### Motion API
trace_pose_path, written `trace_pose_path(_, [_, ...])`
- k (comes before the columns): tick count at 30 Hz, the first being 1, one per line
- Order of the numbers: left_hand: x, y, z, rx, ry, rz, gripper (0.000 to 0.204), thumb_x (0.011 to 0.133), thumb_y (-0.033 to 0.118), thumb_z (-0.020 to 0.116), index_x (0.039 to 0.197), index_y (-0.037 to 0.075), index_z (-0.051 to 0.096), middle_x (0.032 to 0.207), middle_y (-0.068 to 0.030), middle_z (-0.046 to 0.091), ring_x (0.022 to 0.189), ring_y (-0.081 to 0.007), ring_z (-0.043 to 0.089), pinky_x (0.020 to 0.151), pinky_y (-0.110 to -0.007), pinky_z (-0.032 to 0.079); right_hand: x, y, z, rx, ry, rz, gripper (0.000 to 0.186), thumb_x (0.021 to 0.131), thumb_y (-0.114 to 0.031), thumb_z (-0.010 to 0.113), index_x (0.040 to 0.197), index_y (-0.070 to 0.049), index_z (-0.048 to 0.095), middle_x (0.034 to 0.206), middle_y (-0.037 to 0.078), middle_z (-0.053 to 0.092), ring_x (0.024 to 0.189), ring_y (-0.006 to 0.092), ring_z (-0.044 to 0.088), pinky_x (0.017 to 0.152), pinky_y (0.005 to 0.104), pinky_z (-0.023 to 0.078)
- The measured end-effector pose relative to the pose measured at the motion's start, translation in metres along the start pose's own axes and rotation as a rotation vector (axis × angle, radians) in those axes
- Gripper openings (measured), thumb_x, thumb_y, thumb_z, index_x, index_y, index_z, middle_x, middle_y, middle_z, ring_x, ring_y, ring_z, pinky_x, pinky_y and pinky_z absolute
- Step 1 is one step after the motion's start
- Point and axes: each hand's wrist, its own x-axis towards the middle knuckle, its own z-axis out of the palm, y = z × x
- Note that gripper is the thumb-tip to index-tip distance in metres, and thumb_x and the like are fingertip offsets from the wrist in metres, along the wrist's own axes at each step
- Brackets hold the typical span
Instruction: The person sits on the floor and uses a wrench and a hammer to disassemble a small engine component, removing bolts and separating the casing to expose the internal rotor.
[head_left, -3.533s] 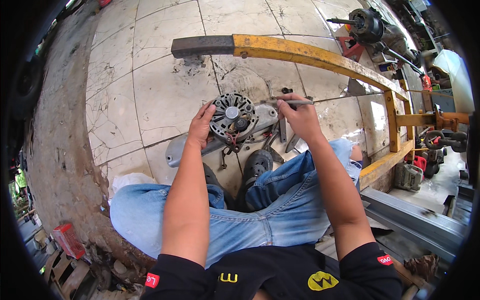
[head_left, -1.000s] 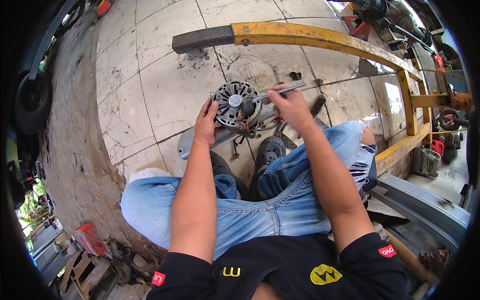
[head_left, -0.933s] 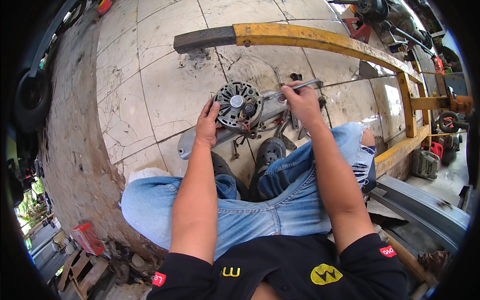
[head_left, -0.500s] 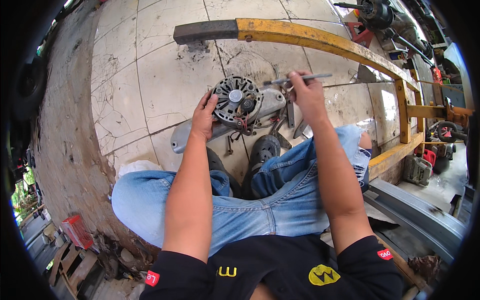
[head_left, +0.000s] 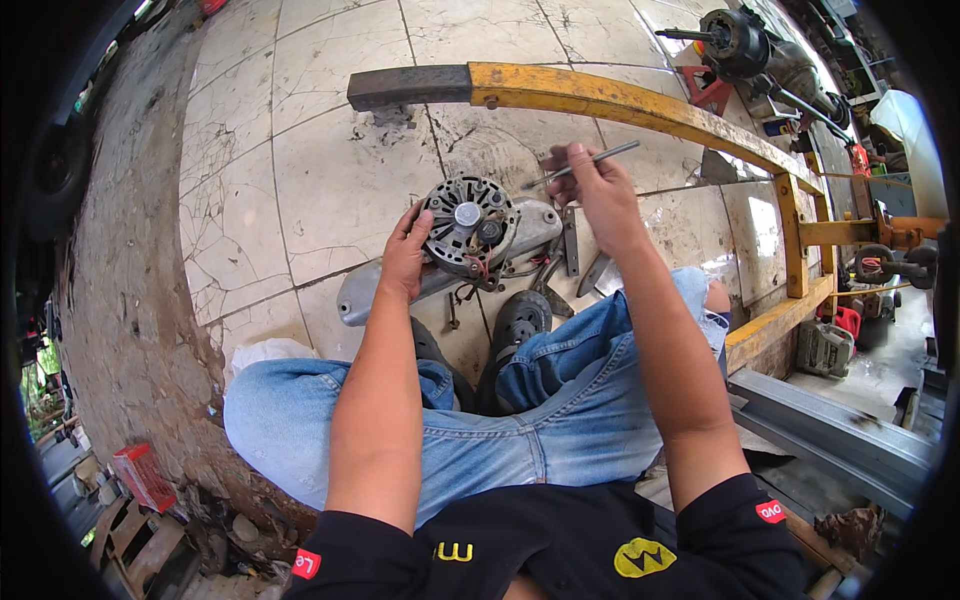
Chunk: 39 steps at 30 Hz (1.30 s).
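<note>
A round metal alternator (head_left: 468,225) with open vents and wires sits on a grey metal part (head_left: 372,292) on the tiled floor in front of my feet. My left hand (head_left: 405,254) grips the alternator's left edge. My right hand (head_left: 592,185) is raised just right of the alternator and holds a thin metal rod (head_left: 580,164) that points up and right, clear of the alternator. My black shoes (head_left: 520,322) rest below the alternator.
A yellow steel frame (head_left: 640,110) curves across the floor behind the alternator and down the right side. Loose tools (head_left: 570,245) lie beside the grey part. A motor assembly (head_left: 740,45) stands at top right, a red box (head_left: 140,475) at lower left.
My right hand has lifted the thin rod away from the alternator and now holds it higher. My left hand stays on the alternator's left edge.
</note>
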Motion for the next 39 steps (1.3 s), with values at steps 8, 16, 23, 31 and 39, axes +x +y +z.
trace_pose_path(8, [-0.002, -0.002, -0.003, -0.020, -0.004, -0.004, 0.051, 0.093, 0.027, 0.069, 0.138, 0.010, 0.053, 0.125, -0.0077, 0.062, 0.108, -0.0164, 0.062, 0.086, -0.031, 0.052, 0.006, 0.046, 0.018, 0.034, -0.038, 0.128, 0.021, 0.101, -0.018, 0.053, 0.104, 0.002, 0.061, 0.099, 0.010, 0.068, 0.080, 0.0155, 0.067, 0.067, 0.0286, 0.054])
trace_pose_path(16, [-0.001, -0.003, -0.004, -0.015, 0.007, 0.013, 0.048, 0.093, 0.026, 0.069, 0.136, 0.009, 0.055, 0.123, -0.0072, 0.063, 0.107, -0.0162, 0.061, 0.087, -0.032, 0.052, 0.006, 0.038, 0.040, 0.091, -0.048, 0.088, 0.022, 0.100, -0.019, 0.057, 0.107, 0.001, 0.060, 0.103, 0.012, 0.067, 0.087, 0.0178, 0.067, 0.072, 0.0311, 0.055])
trace_pose_path(23, [-0.003, 0.000, 0.002, -0.041, -0.017, 0.019, 0.046, 0.095, 0.023, 0.066, 0.136, 0.005, 0.054, 0.122, -0.0077, 0.064, 0.106, -0.0159, 0.061, 0.090, -0.030, 0.050, 0.006, 0.042, 0.012, 0.106, 0.016, 0.094, 0.024, 0.099, -0.019, 0.057, 0.106, 0.004, 0.062, 0.096, 0.011, 0.068, 0.083, 0.0180, 0.069, 0.070, 0.0290, 0.056])
trace_pose_path(31, [0.001, 0.000, -0.010, 0.081, -0.015, -0.007, 0.052, 0.094, 0.036, 0.065, 0.140, 0.016, 0.050, 0.125, -0.0043, 0.062, 0.105, -0.0192, 0.064, 0.077, -0.041, 0.056, -0.004, 0.018, 0.001, 0.154, 0.040, 0.067, 0.018, 0.095, -0.011, 0.058, 0.097, 0.006, 0.063, 0.085, 0.013, 0.070, 0.075, 0.0171, 0.070, 0.068, 0.0279, 0.057])
trace_pose_path(39, [0.006, -0.004, -0.012, 0.035, -0.040, -0.018, 0.054, 0.094, 0.033, 0.066, 0.141, 0.014, 0.050, 0.127, -0.0058, 0.061, 0.103, -0.0170, 0.063, 0.076, -0.035, 0.055, -0.009, 0.016, -0.002, 0.100, -0.149, 0.174, 0.017, 0.096, -0.012, 0.057, 0.096, 0.004, 0.064, 0.083, 0.011, 0.070, 0.073, 0.0172, 0.069, 0.066, 0.0289, 0.057])
